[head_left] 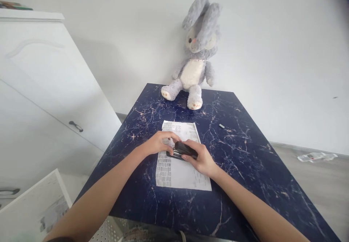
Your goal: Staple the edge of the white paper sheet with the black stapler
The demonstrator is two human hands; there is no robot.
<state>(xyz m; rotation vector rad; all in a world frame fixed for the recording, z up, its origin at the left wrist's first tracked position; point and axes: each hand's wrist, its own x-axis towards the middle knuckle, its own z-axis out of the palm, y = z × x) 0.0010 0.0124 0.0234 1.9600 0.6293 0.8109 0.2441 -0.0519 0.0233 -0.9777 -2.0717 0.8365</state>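
Observation:
A black stapler [178, 151] lies over a printed sheet of paper [182, 176] on the dark blue marbled table. My right hand [203, 160] wraps round its rear part, thumb on the near side and fingers over the top. At the stapler's front end, my left hand [159, 142] curls in from the left, with its thumb and fingertips on the stapler. A metal strip shows along the stapler's near side. Both hands and the stapler cover the middle of the sheet.
A grey plush rabbit [193, 74] sits at the table's [234, 154] far edge against the wall. A small pale piece [221, 126] lies right of the sheet. White cabinets [49, 71] stand at left. On the floor at right lies a clear plastic item [316, 157].

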